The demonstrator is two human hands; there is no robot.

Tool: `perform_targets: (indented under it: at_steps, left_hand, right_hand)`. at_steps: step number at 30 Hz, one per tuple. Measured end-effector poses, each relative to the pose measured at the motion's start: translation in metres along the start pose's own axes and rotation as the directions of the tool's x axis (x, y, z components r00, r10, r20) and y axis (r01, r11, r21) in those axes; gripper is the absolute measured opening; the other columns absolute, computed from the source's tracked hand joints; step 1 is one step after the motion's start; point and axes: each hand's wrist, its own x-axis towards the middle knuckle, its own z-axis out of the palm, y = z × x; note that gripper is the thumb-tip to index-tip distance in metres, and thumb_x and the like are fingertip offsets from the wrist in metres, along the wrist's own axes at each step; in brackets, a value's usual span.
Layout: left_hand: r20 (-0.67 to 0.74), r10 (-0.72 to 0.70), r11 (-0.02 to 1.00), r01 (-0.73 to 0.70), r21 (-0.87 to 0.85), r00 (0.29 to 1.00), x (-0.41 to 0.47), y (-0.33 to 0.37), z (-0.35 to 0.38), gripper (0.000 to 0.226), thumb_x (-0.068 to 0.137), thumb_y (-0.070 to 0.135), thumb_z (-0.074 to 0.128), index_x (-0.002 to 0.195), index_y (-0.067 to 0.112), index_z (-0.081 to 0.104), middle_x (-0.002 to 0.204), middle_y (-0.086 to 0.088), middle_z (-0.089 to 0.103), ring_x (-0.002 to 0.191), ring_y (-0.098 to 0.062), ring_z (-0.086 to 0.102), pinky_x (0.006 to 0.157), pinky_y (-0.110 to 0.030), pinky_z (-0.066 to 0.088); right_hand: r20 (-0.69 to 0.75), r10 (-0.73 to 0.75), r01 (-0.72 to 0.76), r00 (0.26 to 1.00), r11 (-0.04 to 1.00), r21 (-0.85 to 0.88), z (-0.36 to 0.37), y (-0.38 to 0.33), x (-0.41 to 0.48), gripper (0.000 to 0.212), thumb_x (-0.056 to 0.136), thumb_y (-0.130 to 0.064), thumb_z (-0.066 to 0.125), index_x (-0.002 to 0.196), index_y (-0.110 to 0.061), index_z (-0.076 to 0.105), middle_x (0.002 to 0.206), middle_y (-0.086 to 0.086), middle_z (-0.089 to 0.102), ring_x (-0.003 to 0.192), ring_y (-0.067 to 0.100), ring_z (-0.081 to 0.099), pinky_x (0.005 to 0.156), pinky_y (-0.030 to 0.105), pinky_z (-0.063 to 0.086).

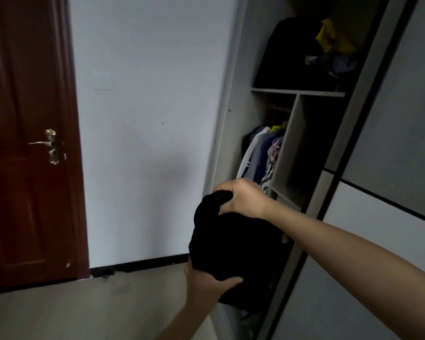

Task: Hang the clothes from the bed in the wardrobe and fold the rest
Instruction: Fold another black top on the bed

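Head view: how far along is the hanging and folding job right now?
Looks done: several garments hang inside the wardrobe. In hand: a bundled black garment at the open wardrobe, the right hand gripping its top and the left hand holding it from beneath. Left: this garment is not yet hung or shelved. The bed is out of view, so the remainder cannot be judged.

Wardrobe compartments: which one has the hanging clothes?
The lower left compartment, beside the divider: garments hang in a row there. The top compartment holds piled dark and yellow items; the lower right one shows only shadow.
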Motion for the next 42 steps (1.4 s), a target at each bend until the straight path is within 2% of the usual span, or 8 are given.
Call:
perform_targets:
  at_steps: [4,9,13,17,21,28,31,42]
  left_hand:
    - [-0.197,0.033,0.997,-0.046,-0.059,0.980,0.078,0.002,0.008,0.088,0.049,0.007,0.092,0.125,-0.011,0.050,0.123,-0.022,0.058,0.117,-0.027,0.053,0.098,-0.005,0.029]
    - [0.012,0.193,0.980,-0.193,0.041,0.981,0.164,0.021,-0.003,0.049,0.066,0.005,0.082,0.111,-0.004,0.063,0.088,-0.021,0.066,0.085,-0.037,0.065,0.074,-0.037,0.052]
    - [0.229,0.608,0.657,-0.643,0.394,0.760,0.226,0.053,0.017,0.046,0.056,0.011,0.073,0.102,0.008,0.071,0.055,-0.004,0.059,0.051,-0.025,0.058,0.051,-0.029,0.042]
    - [0.492,0.640,0.317,-0.786,0.530,0.590,0.270,0.066,0.062,0.056,0.028,0.000,0.083,0.082,0.015,0.074,0.046,0.001,0.056,0.046,-0.021,0.057,0.046,-0.023,0.037]
    - [0.630,0.617,0.097,-0.841,0.533,0.471,0.299,0.077,0.112,0.048,0.016,0.010,0.082,0.060,0.022,0.067,0.038,0.002,0.050,0.041,-0.017,0.053,0.045,-0.020,0.030]
    - [0.607,0.687,0.144,-0.893,0.426,0.400,0.353,0.085,0.185,0.044,0.015,0.002,0.078,0.053,0.017,0.061,0.035,0.002,0.046,0.038,-0.018,0.050,0.042,-0.019,0.034]
    - [0.619,0.686,0.158,-0.909,0.386,0.382,0.372,0.084,0.210,0.044,0.016,-0.001,0.077,0.054,0.016,0.063,0.036,0.001,0.047,0.038,-0.019,0.050,0.044,-0.020,0.034]
    - [0.529,0.823,0.129,-0.974,0.184,0.209,0.433,0.109,0.279,0.106,0.047,0.029,0.090,0.139,0.013,0.039,0.094,-0.020,0.066,0.068,-0.034,0.063,0.050,-0.035,0.050]
  right_hand:
    - [-0.164,0.034,-0.025,0.986,0.998,0.058,-0.003,0.014,0.047,0.036,0.067,-0.017,0.082,0.101,-0.017,0.072,0.096,0.003,0.073,0.095,0.018,0.066,0.087,0.036,0.049]
    - [-0.336,0.114,-0.118,0.935,0.993,0.009,-0.015,0.065,0.064,0.041,0.072,-0.020,0.080,0.110,-0.017,0.068,0.100,0.003,0.072,0.096,0.020,0.067,0.085,0.035,0.051]
    - [-0.304,0.231,-0.211,0.924,0.973,0.098,-0.035,0.125,0.061,0.070,0.076,-0.013,0.077,0.126,-0.045,0.039,0.115,-0.006,0.060,0.112,0.017,0.058,0.096,0.037,0.047]
    - [-0.104,0.146,-0.178,0.984,0.858,-0.482,-0.025,0.175,0.062,0.116,0.072,-0.043,0.075,0.138,-0.045,-0.021,0.157,0.004,0.001,0.143,0.020,0.001,0.114,0.035,0.010]
    - [-0.035,0.247,-0.211,0.968,0.739,-0.640,0.013,0.209,0.082,0.129,0.071,-0.063,0.065,0.124,-0.033,-0.048,0.138,0.006,-0.047,0.129,0.023,-0.042,0.109,0.040,-0.020]
    - [-0.052,0.501,-0.424,0.864,0.667,-0.612,-0.016,0.276,0.154,0.106,0.081,-0.040,0.067,0.147,-0.032,-0.017,0.156,0.016,0.007,0.132,0.034,0.035,0.103,0.045,0.032]
    - [-0.092,0.479,-0.419,0.873,0.640,-0.644,-0.025,0.301,0.162,0.061,0.087,-0.032,0.055,0.141,-0.025,0.028,0.126,0.006,0.057,0.113,0.029,0.055,0.092,0.036,0.033]
    - [-0.376,0.327,-0.475,0.867,0.319,-0.820,-0.140,0.340,0.190,0.050,0.082,-0.020,0.056,0.130,-0.033,0.048,0.122,-0.005,0.059,0.110,0.023,0.051,0.084,0.035,0.030]
